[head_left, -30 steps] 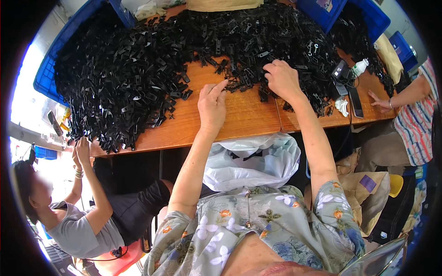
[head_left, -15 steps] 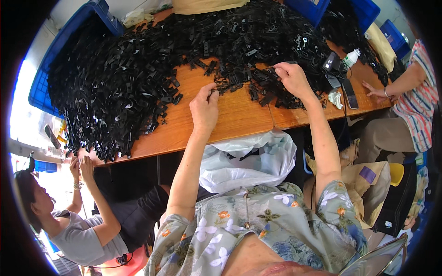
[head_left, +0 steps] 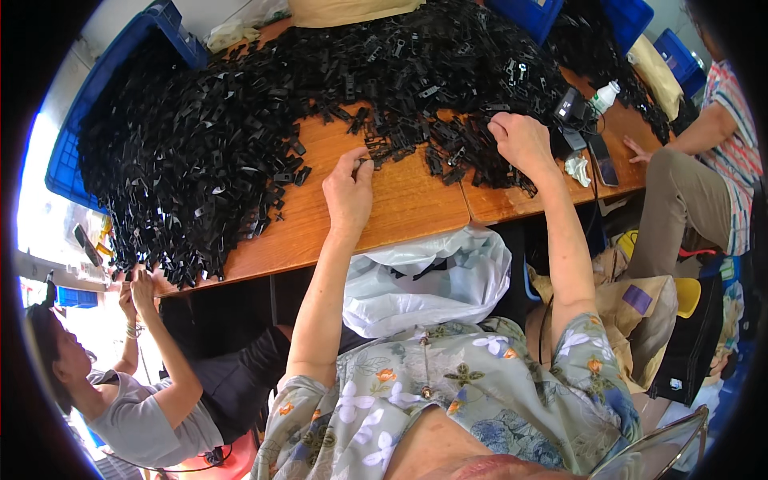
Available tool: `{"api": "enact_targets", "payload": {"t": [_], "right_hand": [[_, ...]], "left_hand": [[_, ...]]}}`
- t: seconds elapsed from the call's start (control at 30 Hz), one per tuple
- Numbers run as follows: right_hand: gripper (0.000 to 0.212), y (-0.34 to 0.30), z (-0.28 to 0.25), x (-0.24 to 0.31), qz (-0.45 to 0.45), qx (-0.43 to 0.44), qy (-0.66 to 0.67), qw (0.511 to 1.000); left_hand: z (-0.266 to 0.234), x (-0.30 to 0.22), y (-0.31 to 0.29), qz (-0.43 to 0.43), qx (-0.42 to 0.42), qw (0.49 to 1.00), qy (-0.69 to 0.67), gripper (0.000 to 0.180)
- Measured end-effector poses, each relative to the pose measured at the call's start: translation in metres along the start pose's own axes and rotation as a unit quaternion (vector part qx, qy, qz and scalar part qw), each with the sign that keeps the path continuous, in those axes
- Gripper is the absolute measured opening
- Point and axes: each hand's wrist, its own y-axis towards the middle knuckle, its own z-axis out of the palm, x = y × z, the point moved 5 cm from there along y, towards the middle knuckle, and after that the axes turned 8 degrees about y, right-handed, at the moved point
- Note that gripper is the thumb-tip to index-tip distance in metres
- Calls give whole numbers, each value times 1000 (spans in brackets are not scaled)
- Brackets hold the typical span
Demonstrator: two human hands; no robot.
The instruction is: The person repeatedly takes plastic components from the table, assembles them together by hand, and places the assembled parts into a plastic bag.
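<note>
Small black plastic clip-like parts point(head_left: 200, 152) lie in a big heap over the wooden table point(head_left: 408, 196). My left hand point(head_left: 348, 192) is over the bare wood at the near edge of the heap. Its thumb and forefinger are pinched round a small black plastic part, mostly hidden by the fingers. Over a smaller cluster of black parts point(head_left: 464, 148) to the right is my right hand point(head_left: 524, 146). Its fingers are curled together, and what they hold, if anything, cannot be made out.
Below the table edge hangs an open white plastic bag point(head_left: 424, 296). Right of my right hand are a phone point(head_left: 603, 160), a crumpled tissue point(head_left: 577, 170) and a white bottle point(head_left: 605, 97). A blue crate point(head_left: 72, 160) borders the heap. Co-workers sit at left and right.
My right hand has shifted slightly right over the cluster; my left hand stays pinched near the same spot. The person at right has raised a knee, and the view has moved a little.
</note>
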Motion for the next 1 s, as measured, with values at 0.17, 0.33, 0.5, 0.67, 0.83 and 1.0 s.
{"api": "enact_targets", "payload": {"t": [0.17,0.33,0.5,0.67,0.83,1.0], "right_hand": [[8,13,7,31,-152,-139,1,979],[14,48,30,66,-268,-93,3,959],[18,70,44,73,-340,-33,-79,937],[24,54,17,76,-271,-108,93,952],[37,10,6,88,-129,3,310,942],[39,-46,39,112,-114,86,439,887]], "left_hand": [[3,2,1,18,-13,999,-24,25],[2,3,1,4,1,999,-48,23],[4,12,8,-6,17,988,-151,25],[0,18,10,-40,39,966,-252,28],[6,14,6,-34,78,960,-267,26],[4,10,-2,0,33,994,-109,20]]}}
